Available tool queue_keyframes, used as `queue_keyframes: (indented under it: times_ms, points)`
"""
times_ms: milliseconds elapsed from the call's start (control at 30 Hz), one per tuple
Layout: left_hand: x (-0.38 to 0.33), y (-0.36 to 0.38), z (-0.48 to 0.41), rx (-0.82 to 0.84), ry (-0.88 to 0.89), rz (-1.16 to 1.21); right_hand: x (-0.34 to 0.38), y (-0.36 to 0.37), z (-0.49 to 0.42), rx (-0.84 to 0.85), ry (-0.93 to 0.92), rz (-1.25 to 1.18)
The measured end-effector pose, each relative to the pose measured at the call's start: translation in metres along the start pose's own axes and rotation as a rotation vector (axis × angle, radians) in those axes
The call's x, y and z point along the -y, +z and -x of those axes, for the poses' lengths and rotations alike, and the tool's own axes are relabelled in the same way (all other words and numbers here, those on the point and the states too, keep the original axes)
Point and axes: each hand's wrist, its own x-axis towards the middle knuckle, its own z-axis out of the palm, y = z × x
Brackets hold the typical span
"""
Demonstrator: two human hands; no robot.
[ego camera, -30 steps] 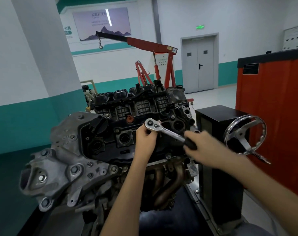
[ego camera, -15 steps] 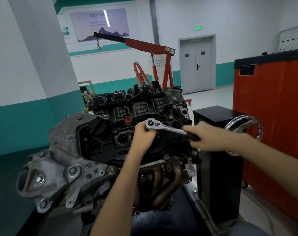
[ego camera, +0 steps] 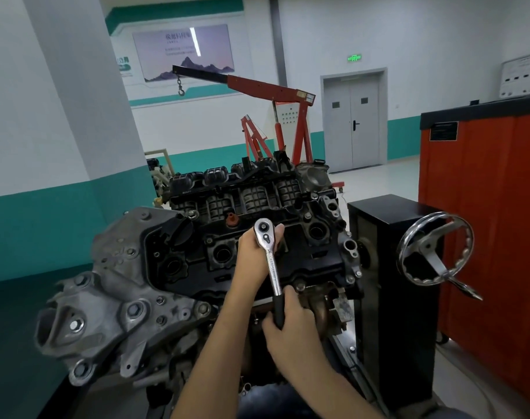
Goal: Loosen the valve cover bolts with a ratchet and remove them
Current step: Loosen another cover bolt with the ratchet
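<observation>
Left hand (ego camera: pixel 253 255) at ratchet (ego camera: pixel 272 267) head, right hand (ego camera: pixel 294 331) beyond valve cover (ego camera: pixel 318 261) edge

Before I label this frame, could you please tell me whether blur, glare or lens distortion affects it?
Head view: wide-angle distortion slants the grey square pillar and tall orange cabinet; the chrome spoked handwheel looks smeared; the silver steel ratchet is sharp, glinting; a light streak glares on the wall poster.

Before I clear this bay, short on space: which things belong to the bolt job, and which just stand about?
In the job: ratchet, valve cover, left hand at the ratchet's head, right hand on its handle.
Standing about: red engine hoist, handwheel, orange cabinet.
</observation>
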Motion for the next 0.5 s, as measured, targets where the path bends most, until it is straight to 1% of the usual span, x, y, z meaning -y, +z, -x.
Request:
queue_keyframes:
  times_ms: [67,167,233,300,333,367,433,500]
  points:
    - [-0.002,-0.002,-0.003,0.033,-0.024,-0.021,-0.006,-0.026,-0.007,0.046,-0.046,0.138]
    - [-0.008,0.0,-0.004,0.075,-0.014,-0.013,-0.01,-0.095,-0.031,0.223,-0.126,0.394]
    - [-0.009,0.001,-0.004,0.092,0.004,-0.021,0.001,-0.141,-0.063,0.337,-0.226,0.662]
    - [-0.009,0.002,-0.001,0.1,0.021,-0.04,0.019,-0.171,-0.094,0.368,-0.348,0.935]
    - [-0.009,0.002,0.001,0.089,0.024,-0.041,0.025,-0.177,-0.105,0.361,-0.394,1.01]
    - [-0.008,0.002,0.003,0.068,0.021,-0.032,0.028,-0.179,-0.109,0.342,-0.416,1.039]
    - [-0.005,0.005,0.006,0.012,0.018,-0.009,0.019,-0.172,-0.099,0.266,-0.383,0.987]
    - [-0.001,0.01,0.007,-0.045,0.015,0.001,-0.002,-0.148,-0.07,0.198,-0.287,0.784]
